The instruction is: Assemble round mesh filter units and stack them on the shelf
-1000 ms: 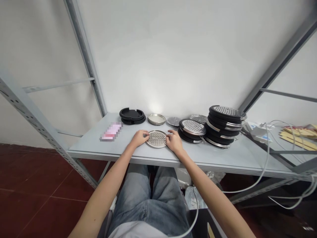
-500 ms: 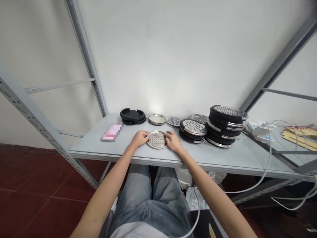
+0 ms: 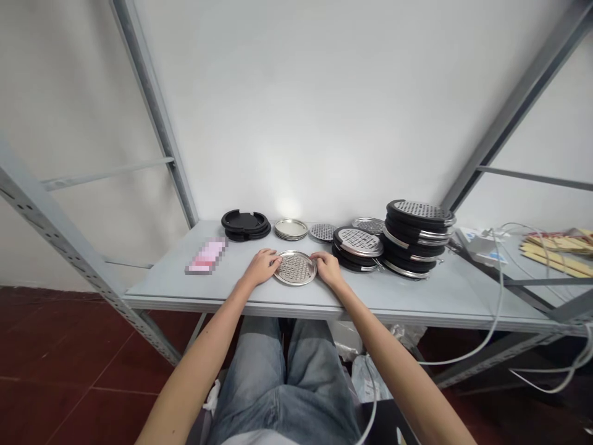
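A round, perforated metal disc (image 3: 295,269) with a raised shiny rim lies on the grey table near its front edge. My left hand (image 3: 262,267) grips the left side of its rim, thumb and fingers bent around the edge. On the opposite side, the fingers of my right hand (image 3: 328,268) are closed at the rim. Behind the disc sit a small pile of plain round metal trays (image 3: 291,228) and a loose perforated plate (image 3: 323,232). Just right of my right hand stands a short stack of black rings with a perforated metal plate (image 3: 357,241) on top.
A taller stack of black and metal rounds (image 3: 419,238) stands further right. Black ring-shaped holders (image 3: 245,224) are piled at the back left, near a blurred pink object (image 3: 207,254). Metal shelf posts (image 3: 155,111) frame the table (image 3: 463,293); a white cable (image 3: 499,303) hangs at right.
My right hand has shifted slightly outward to the disc's right edge, baring more of the rim. The left hand stays at the left edge. The view has tilted a little.
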Motion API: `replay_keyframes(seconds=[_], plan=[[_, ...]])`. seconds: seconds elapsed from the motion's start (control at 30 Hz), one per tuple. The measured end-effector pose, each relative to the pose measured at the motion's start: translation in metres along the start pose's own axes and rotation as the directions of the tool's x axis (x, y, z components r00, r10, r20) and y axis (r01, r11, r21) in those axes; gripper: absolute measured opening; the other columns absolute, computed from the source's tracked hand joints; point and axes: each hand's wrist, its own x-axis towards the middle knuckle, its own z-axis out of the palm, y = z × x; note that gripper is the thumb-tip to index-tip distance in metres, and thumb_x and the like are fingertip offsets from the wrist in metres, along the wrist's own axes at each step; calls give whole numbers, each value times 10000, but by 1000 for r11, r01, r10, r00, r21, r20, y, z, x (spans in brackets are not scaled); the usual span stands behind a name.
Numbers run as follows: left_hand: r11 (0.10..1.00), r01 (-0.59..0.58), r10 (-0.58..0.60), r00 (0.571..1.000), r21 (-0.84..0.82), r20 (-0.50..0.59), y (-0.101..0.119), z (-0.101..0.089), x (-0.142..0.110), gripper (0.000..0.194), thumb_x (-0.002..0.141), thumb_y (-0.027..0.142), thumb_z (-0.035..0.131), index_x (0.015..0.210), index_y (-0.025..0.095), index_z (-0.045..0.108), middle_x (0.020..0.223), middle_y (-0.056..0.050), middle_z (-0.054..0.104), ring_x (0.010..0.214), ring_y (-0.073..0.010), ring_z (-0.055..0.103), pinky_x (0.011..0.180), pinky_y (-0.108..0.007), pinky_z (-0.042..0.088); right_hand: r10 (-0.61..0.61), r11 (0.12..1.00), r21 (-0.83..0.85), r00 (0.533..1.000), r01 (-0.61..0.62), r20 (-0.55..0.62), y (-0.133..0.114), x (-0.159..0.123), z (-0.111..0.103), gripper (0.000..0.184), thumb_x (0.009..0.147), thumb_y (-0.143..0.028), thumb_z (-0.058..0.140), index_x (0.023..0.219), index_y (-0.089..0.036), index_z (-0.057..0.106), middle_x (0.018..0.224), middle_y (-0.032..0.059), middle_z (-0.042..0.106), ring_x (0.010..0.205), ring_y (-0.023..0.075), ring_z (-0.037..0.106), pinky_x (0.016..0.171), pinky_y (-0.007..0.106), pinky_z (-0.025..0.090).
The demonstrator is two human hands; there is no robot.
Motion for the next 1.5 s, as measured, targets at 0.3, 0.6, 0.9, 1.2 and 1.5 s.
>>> replay_keyframes(seconds=[0.3, 0.6, 0.9, 1.2, 1.5], plan=[[1000, -14, 14, 1000, 7, 1, 2, 1, -3, 517, 878, 582, 538, 1161, 184, 708, 1352, -143, 571, 1316, -312, 441, 1113, -458, 354, -82, 996, -32, 994, 85, 72, -1, 2, 2, 397, 823, -133, 404, 1029, -144, 743, 1134, 97, 709, 1094, 218, 625, 1004, 317, 432], [999, -54, 54, 998, -4, -31, 4, 1, -2, 425, 925, 497, 504, 1099, 185, 733, 1254, -124, 639, 1248, -282, 506, 1094, -431, 390, -107, 987, -109, 985, 122, 137, 3, 3, 6, 369, 833, -156, 436, 1020, -152, 755, 1214, 120, 660, 1150, 231, 591, 1048, 341, 392], [990, 17, -23, 999, -138, -38, 4, -3, -2, 526, 1005, 463, 300, 1079, 161, 725, 1247, -120, 639, 1219, -248, 531, 1088, -420, 388, -92, 992, -73, 990, 100, 108, 1, 3, 4, 328, 801, -142, 459, 926, -171, 762, 1142, 91, 691, 1095, 220, 616, 1018, 322, 413], [997, -72, 78, 979, -41, 187, 8, -9, -3, 1073, 483, 737, 786, 1355, 158, 547, 1499, -183, 405, 1405, -390, 316, 1159, -516, 268, -132, 989, -57, 988, 136, 82, -2, 3, 4, 319, 886, -235, 452, 1026, -132, 720, 1097, 117, 701, 1060, 234, 617, 992, 334, 425], [998, -38, 47, 983, -55, 180, 13, -13, -5, 1005, 519, 740, 765, 1327, 172, 579, 1493, -173, 415, 1384, -377, 361, 1151, -484, 297, -183, 974, -103, 967, 203, 176, -5, 17, 10, 392, 937, -333, 430, 1174, -132, 670, 1269, 150, 615, 1198, 240, 552, 1074, 362, 367]])
